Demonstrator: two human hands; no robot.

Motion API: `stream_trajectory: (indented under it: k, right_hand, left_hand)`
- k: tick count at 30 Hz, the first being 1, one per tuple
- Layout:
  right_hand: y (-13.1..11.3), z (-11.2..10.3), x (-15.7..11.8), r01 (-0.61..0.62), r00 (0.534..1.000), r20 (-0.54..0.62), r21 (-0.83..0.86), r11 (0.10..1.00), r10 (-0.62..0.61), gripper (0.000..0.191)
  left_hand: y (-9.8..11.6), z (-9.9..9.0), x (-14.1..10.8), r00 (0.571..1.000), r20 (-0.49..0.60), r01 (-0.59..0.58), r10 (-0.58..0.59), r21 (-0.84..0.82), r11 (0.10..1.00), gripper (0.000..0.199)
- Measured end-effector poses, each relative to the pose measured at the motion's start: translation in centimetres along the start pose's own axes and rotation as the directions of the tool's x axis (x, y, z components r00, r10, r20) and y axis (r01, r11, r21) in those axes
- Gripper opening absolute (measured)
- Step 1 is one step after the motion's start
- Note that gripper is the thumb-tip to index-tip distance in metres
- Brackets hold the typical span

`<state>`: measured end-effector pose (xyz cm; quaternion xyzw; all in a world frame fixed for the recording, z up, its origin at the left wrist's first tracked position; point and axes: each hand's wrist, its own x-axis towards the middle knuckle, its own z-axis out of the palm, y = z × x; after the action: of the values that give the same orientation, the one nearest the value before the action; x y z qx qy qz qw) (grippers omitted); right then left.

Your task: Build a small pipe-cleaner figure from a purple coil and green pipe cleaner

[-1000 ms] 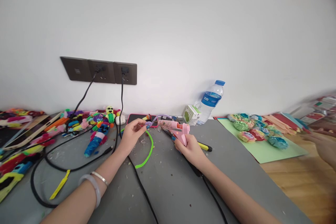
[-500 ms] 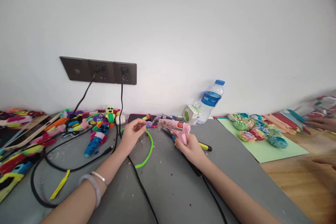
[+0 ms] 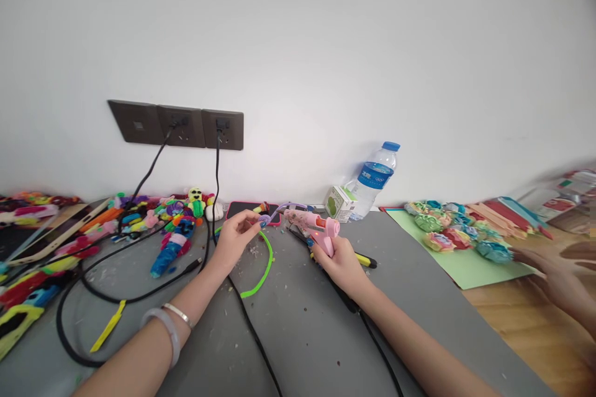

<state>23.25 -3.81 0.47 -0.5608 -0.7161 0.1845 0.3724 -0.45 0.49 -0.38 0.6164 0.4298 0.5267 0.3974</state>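
Note:
My left hand [image 3: 239, 236] is closed, pinching the end of a purple pipe cleaner [image 3: 285, 206] that arches over to the right. My right hand [image 3: 341, 265] wraps round the handle of a pink glue gun [image 3: 310, 225], whose nozzle points left, close to the purple strip. A red light glows on the gun's side. Below my left fingers a bright green pipe cleaner [image 3: 267, 270] curves on the grey table [image 3: 298, 347]. A phone-like dark slab with a pink edge [image 3: 235, 206] lies behind my left hand. Under the gun lies a yellow-and-black cutter [image 3: 365, 260].
Black cables [image 3: 254, 335] cross the table from the wall sockets [image 3: 184, 127]. Colourful pipe-cleaner figures [image 3: 172, 248] crowd the left. A water bottle [image 3: 374, 181] and a small carton [image 3: 339, 203] stand by the wall. At right, paper flowers [image 3: 456, 237] lie on green paper [image 3: 475, 273], near another person's hands [image 3: 554, 279].
My hands and the glue gun have stayed nearly in place. At the right, the other person's hands have moved towards the corner of the green paper.

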Motion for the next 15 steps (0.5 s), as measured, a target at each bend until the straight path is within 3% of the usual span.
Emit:
stream_trajectory:
  k: [10, 15]
  right_hand:
    - [-0.06, 0.0, -0.03, 0.104, 0.993, -0.045, -0.083, 0.991, -0.108, 0.034]
    - [0.34, -0.45, -0.19, 0.138, 0.988, -0.049, -0.119, 0.983, -0.145, 0.025]
  left_hand:
    - [0.28, 0.05, -0.07, 1.0, 0.001, 0.001, -0.001, 0.0, 1.0, 0.012]
    - [0.43, 0.03, -0.06, 0.999, -0.005, 0.035, -0.035, 0.016, 0.999, 0.013]
